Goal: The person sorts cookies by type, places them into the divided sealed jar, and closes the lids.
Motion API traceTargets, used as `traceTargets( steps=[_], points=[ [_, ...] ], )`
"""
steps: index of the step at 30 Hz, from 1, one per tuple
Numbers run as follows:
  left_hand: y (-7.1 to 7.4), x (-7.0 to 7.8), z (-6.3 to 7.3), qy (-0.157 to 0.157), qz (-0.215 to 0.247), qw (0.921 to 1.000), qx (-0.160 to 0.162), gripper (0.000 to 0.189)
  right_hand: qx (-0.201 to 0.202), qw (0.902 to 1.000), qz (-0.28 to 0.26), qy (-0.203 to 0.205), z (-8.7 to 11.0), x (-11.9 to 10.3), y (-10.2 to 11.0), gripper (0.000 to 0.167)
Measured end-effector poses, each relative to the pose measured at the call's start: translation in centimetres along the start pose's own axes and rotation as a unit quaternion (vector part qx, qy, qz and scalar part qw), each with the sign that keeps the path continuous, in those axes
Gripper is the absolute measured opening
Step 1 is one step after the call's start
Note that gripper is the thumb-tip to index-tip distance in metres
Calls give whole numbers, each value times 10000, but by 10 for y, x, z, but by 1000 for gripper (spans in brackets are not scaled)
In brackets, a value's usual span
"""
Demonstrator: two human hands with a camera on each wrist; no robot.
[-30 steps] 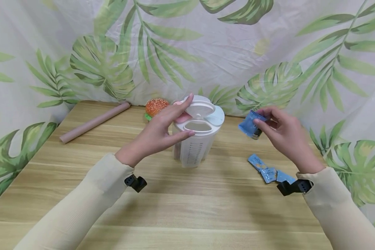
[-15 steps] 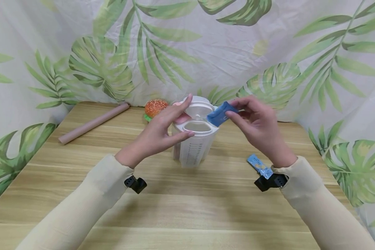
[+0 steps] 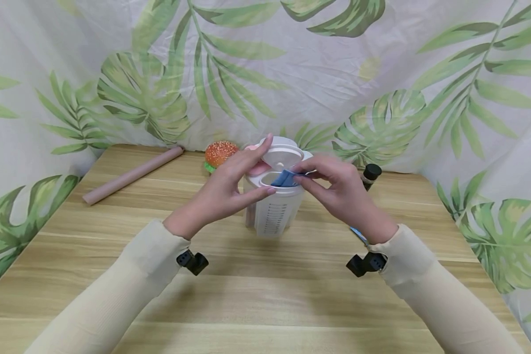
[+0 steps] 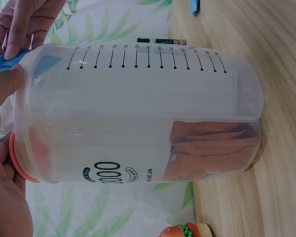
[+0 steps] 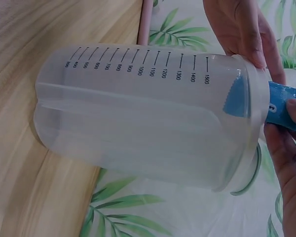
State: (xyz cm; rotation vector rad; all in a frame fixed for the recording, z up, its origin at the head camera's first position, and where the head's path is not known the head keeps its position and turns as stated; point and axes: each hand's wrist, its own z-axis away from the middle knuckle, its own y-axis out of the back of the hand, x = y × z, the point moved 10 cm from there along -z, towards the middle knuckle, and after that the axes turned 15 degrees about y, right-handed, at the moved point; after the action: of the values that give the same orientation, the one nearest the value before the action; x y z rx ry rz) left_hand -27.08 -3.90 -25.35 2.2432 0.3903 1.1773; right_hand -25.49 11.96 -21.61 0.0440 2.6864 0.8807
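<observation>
One blue packet (image 3: 284, 179) is poking into the open top of the clear tub (image 3: 275, 216), and I am pinching it with my right hand (image 3: 338, 186) while my left hand (image 3: 219, 189) is resting on the tub, thumb and pointer finger spread wide

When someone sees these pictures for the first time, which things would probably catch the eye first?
Probably the blue packet, pinched in the right grip and partly inside the translucent container. Next, perhaps the burger-shaped item near the far edge of the table, left of the container. In the left-wrist view, reddish packets show through the container's wall, near its base.
</observation>
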Motion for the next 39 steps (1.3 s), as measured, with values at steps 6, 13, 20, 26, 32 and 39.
traceTargets(
  steps=[6,13,20,26,32,39],
  points=[
    [0,1,0,-56,17,10000,30,89,-146,9999,43,37,2,1,-4,24],
    [1,2,1,-101,66,9999,47,89,-495,9985,251,-35,6,2,-10,27],
    [2,2,1,-116,86,9999,67,89,-1265,9901,547,250,2,-5,-19,29],
    [1,2,0,-108,74,9999,77,88,-1903,9787,736,215,2,-9,-26,28],
    [1,1,0,-92,78,9999,75,89,-2065,9745,871,50,5,-9,-28,32],
    [0,0,0,-87,57,9999,98,89,-2039,9741,977,104,7,-11,-29,35]
  ],
)
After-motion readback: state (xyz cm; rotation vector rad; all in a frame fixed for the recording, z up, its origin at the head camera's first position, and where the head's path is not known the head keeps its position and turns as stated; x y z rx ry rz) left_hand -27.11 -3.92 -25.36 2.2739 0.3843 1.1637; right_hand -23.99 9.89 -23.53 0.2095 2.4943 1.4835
